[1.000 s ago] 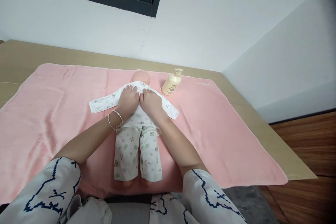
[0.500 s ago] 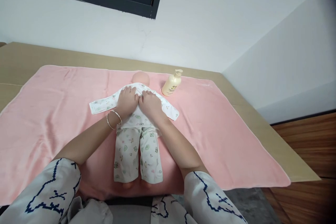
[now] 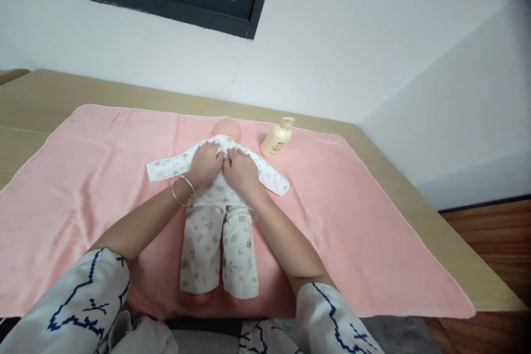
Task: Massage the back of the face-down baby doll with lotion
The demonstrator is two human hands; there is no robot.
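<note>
A baby doll point(image 3: 228, 128) lies on its back, its head away from me, dressed in a white printed shirt point(image 3: 216, 194) and matching trousers point(image 3: 239, 249). The shirt's sleeves spread out to both sides. My left hand point(image 3: 206, 164), with two bangles at the wrist, rests on the chest with fingers curled in at the shirt's front opening. Beside it, my right hand point(image 3: 240, 170) is closed on the other side of the same opening. Both thumbs nearly meet at the middle; the fingertips and the cloth pinched there are mostly hidden.
A pink blanket point(image 3: 340, 232) lies under the doll on a wooden table point(image 3: 136, 94). To the right of the doll's head stands a cream pump bottle point(image 3: 276, 138). Behind the table rises a white wall point(image 3: 315, 38) with a dark-framed window point(image 3: 232, 16).
The view has shifted slightly, so everything sits a little lower and to the right. My hands stay at the shirt's front, with only slight finger movement.
</note>
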